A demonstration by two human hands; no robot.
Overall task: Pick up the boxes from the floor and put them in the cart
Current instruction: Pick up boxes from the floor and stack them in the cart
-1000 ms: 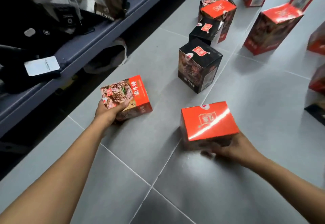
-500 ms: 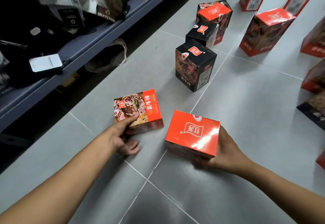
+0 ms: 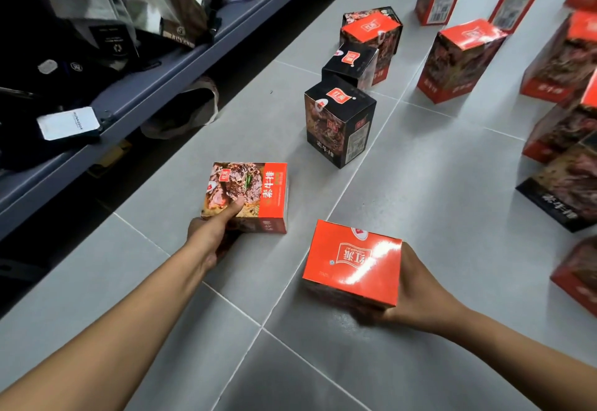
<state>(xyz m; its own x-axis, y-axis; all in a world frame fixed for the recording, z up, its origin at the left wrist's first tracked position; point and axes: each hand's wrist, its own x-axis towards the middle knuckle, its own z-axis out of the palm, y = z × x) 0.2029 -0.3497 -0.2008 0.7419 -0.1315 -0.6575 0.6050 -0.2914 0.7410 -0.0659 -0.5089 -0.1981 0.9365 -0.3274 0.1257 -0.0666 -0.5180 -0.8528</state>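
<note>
Red box [image 3: 352, 262] in right hand [image 3: 420, 294]; pictured box [image 3: 245, 194] in left hand [image 3: 210, 233].

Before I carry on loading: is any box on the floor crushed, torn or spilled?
Nothing stands out. The red box with the meat picture in the left hand and the red box in the right hand look intact. The upright black box beyond is square and closed; nothing is spilled on the grey tile floor.
</note>
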